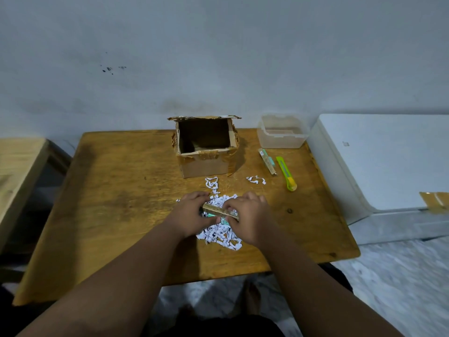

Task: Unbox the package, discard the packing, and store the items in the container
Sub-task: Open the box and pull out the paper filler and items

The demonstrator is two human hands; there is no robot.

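An open brown cardboard box (206, 156) stands at the back middle of the wooden table (116, 190). In front of it lies a heap of white shredded paper (220, 235). Over the heap my left hand (190, 216) and my right hand (247, 217) both grip a slim tan item pack (218, 210), one at each end. A green edge shows under it. A second slim pack (267, 161) lies to the right of the box. A clear plastic container (281, 132) sits at the back right corner.
A yellow-green utility knife (287, 173) lies beside the second pack. Loose paper strips (255, 180) lie near the box. A white appliance (379, 161) stands right of the table, a wooden bench (17, 164) left. The wall is close behind.
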